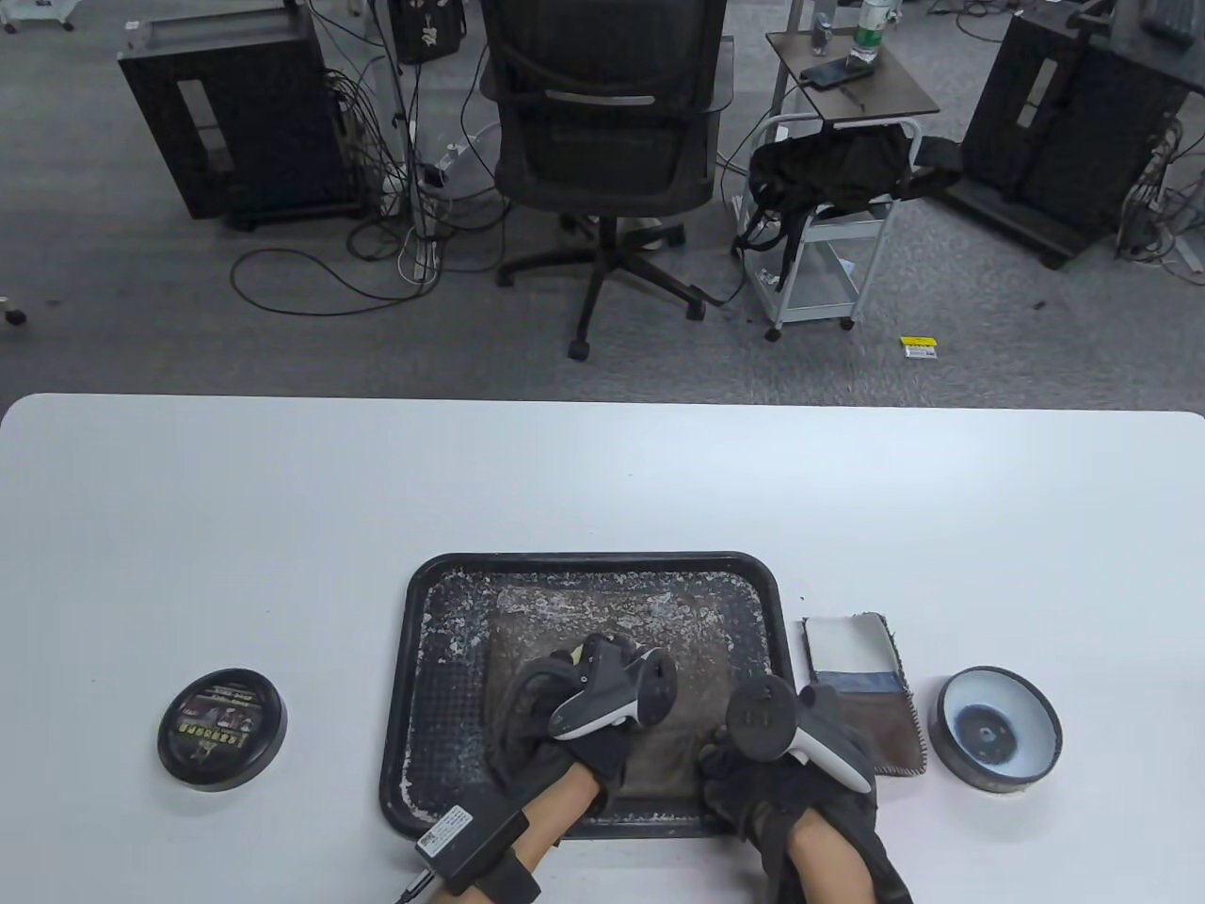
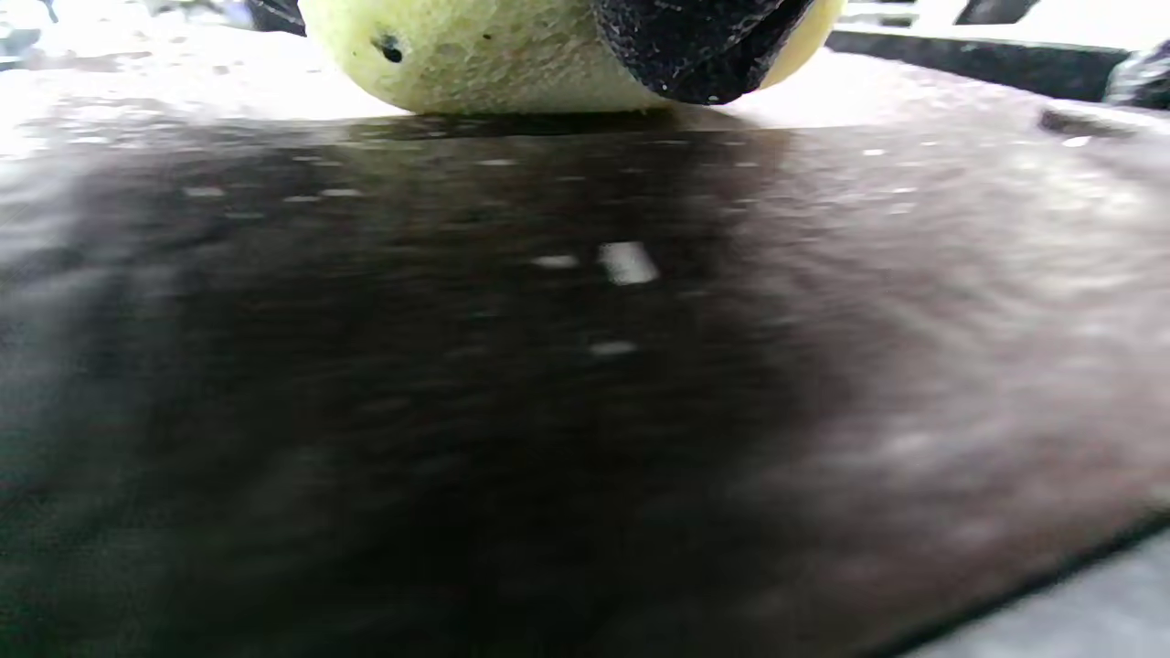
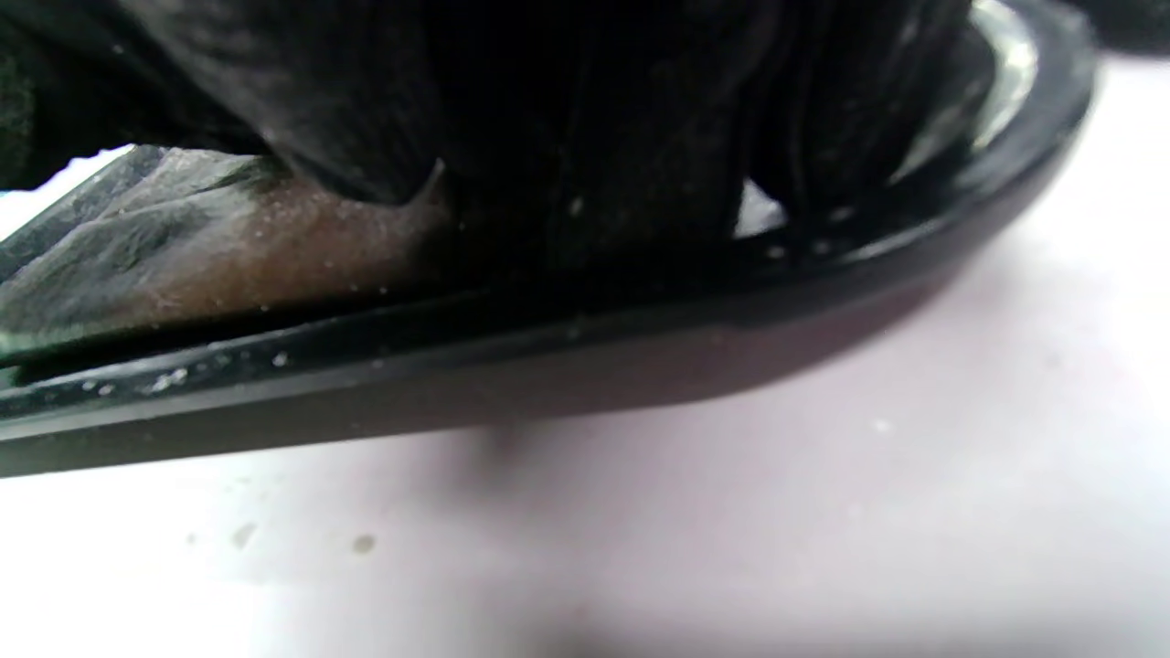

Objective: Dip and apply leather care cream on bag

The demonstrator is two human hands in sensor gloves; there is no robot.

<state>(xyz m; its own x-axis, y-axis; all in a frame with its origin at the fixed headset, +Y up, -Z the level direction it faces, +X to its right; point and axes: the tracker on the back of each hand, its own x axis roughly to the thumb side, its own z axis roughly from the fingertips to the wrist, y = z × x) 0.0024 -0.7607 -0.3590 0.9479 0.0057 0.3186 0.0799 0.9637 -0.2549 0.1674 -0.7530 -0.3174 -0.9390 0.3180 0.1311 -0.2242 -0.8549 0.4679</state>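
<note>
Fingers of the left hand [image 1: 555, 716] curl round a yellow sponge [image 2: 512, 50]; in the left wrist view one black gloved fingertip [image 2: 695, 46] overlaps the sponge's front, and the sponge's underside touches the brown leather bag [image 1: 678, 650]. Bag lies flat inside a black tray [image 1: 424, 603] at lower centre of the table view; white flecks cover the tray floor around it. Right hand [image 1: 781, 753] sits at the tray's lower right corner. Right wrist view: its gloved fingers [image 3: 585, 164] press down on the bag's edge and the tray rim, packed close together; whether they pinch the leather or only press it, cannot tell.

White table [image 1: 602, 471] carries the rest. Open tin of cream [image 1: 996, 727], white inside with a dark centre, stands at the right of the frame, apart from the tray. Its black lid [image 1: 222, 728], label up, lies at the left. Stack of leather samples [image 1: 861, 692] lies between tray and tin, just beside the tray.
</note>
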